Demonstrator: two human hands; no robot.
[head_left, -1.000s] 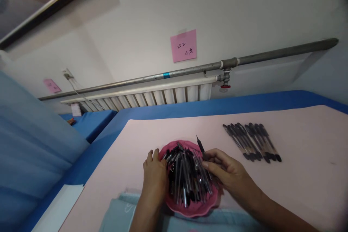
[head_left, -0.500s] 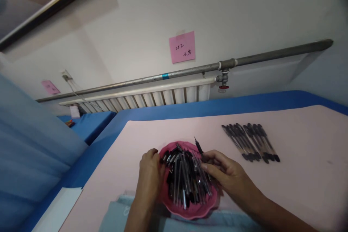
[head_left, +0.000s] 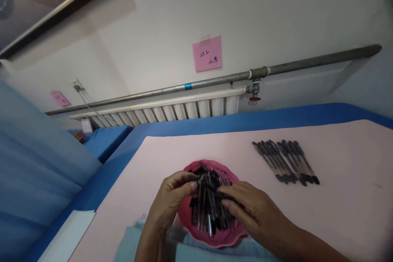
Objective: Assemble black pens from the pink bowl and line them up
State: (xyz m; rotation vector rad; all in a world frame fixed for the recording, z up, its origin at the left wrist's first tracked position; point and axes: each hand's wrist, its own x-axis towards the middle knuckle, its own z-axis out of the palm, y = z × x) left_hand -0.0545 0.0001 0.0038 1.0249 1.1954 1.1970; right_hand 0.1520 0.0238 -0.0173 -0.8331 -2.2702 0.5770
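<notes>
Both my hands are above a scalloped pink bowl (head_left: 186,219) heaped with clear pen barrels, black caps and other pen parts (head_left: 211,206). My right hand (head_left: 256,208) is closed round a slim black pen piece (head_left: 210,187), which points left over the heap. At the bowl's left side my left hand (head_left: 173,196) pinches a small pen part (head_left: 199,179), partly hidden by the fingertips. This part meets or nearly meets the end of the pen piece; I cannot tell which. To the right, several assembled black pens (head_left: 284,161) lie side by side.
A pink sheet (head_left: 344,196) covers the blue table (head_left: 233,125). Light blue cloth (head_left: 196,251) lies at the near edge, below the bowl. White paper (head_left: 66,235) is at lower left, by a blue curtain (head_left: 39,163). Behind the table stand a radiator (head_left: 184,108) and a pipe (head_left: 147,93).
My left hand has moved from the bowl's left rim in over the heap, now pinching a small part. My right hand has tipped the black pen piece from pointing up to pointing left.
</notes>
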